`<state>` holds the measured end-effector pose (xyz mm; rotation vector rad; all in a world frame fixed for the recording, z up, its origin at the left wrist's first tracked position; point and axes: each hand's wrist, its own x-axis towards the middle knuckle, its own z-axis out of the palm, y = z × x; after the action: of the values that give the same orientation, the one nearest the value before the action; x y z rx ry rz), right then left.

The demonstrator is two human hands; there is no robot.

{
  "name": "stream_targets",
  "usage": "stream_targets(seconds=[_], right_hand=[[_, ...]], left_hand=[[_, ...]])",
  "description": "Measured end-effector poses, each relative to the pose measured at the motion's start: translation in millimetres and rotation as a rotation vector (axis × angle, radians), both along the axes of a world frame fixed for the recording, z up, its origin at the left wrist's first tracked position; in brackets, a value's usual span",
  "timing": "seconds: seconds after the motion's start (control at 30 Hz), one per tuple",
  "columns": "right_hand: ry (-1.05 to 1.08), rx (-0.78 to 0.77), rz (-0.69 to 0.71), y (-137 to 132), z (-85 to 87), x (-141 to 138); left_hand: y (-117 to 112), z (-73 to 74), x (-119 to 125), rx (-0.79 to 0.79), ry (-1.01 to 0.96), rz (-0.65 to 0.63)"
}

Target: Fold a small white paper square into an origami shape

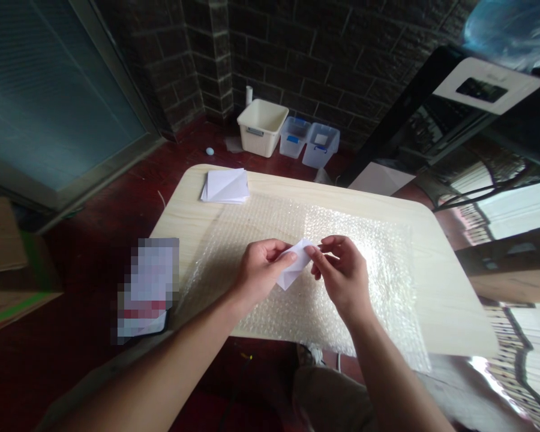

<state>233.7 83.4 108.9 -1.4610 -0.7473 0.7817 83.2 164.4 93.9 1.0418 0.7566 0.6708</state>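
Note:
A small folded piece of white paper is held between my two hands, above a sheet of bubble wrap. My left hand pinches its left side, thumb on top and fingers beneath. At its upper right corner, my right hand grips the paper between thumb and forefinger, the other fingers curled. The bubble wrap lies flat over much of the pale wooden table and hangs a little past the near edge. A stack of white paper sheets rests near the table's far left corner.
A pixelated phone-like object is by the table's left edge. Beyond the table, a cream basket and two clear plastic boxes stand on the floor against a dark brick wall. A water dispenser stands at right, cardboard boxes at left.

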Motion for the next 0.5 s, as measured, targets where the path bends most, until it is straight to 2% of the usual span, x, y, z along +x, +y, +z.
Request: stream_targets(seconds=[0.2, 0.37, 0.5], right_hand=[[0.032, -0.052, 0.079, 0.0, 1.7, -5.9], [0.098, -0.024, 0.157, -2.2, 4.1, -6.8], [0.296, 0.039, 0.257, -2.9, 7.5, -6.6]], left_hand=[[-1.2, -1.4, 3.7, 0.012, -0.011, 0.118], [-3.1, 0.9, 4.1, -0.026, -0.008, 0.106], [-0.8, 4.3, 1.0, -0.104, -0.034, 0.064]])
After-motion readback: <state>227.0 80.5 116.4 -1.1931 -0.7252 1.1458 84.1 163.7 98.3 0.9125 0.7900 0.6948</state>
